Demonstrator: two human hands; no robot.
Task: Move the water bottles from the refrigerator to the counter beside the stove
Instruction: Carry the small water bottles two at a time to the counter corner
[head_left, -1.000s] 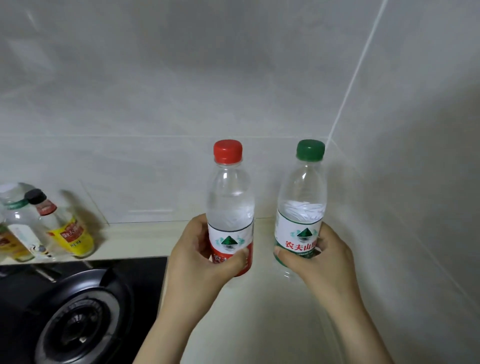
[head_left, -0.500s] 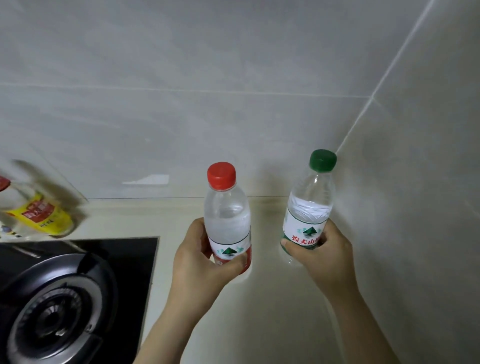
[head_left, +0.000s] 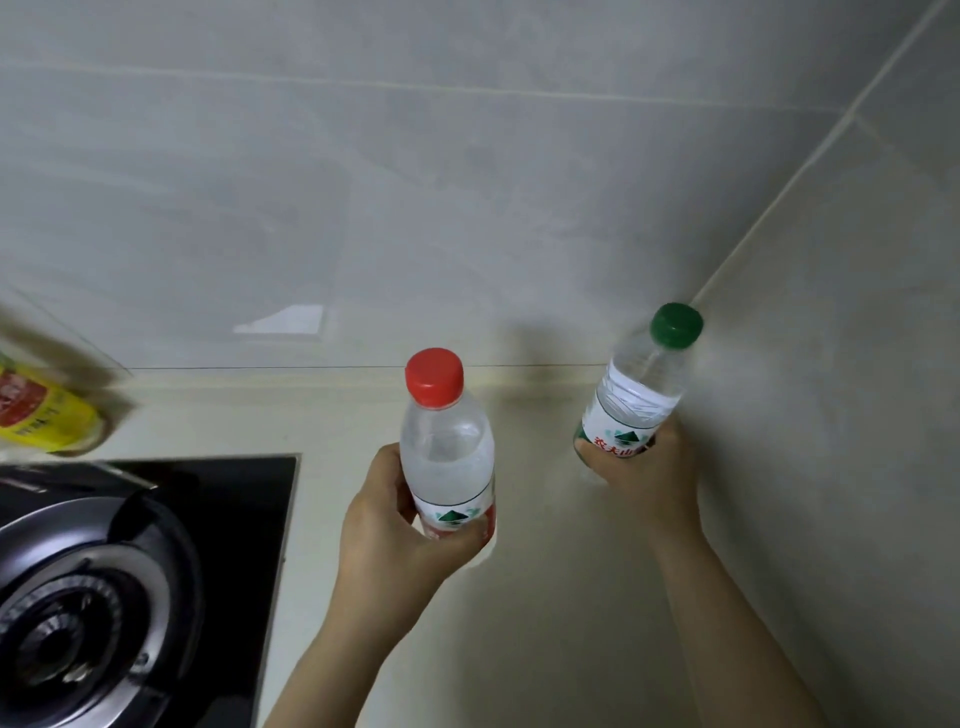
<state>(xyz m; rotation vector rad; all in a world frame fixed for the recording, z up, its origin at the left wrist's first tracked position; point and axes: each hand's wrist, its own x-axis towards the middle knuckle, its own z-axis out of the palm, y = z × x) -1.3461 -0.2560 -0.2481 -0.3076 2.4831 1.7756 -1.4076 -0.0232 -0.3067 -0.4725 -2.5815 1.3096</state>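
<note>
Red-capped bottle (head_left: 447, 447) stands upright, left hand (head_left: 395, 540) clasping (right hand (head_left: 644, 478) clasps right-leaning green-capped bottle (head_left: 636, 395)).

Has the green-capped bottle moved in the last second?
Yes. The green-capped bottle has sunk toward the counter: its cap was far above the counter's back edge, now barely above it, tilted right.

Clear plastic, glossy tile, black glass.
The red-capped bottle (head_left: 447, 457) and the green-capped bottle (head_left: 631, 400) are seen in smooth clear plastic, the first misted. The wall tiles (head_left: 415, 182) and the counter (head_left: 545, 597) are shown smooth and shiny, the stove top (head_left: 244, 509) glossy black, and the burner ring (head_left: 156, 561) in dull metal.
</note>
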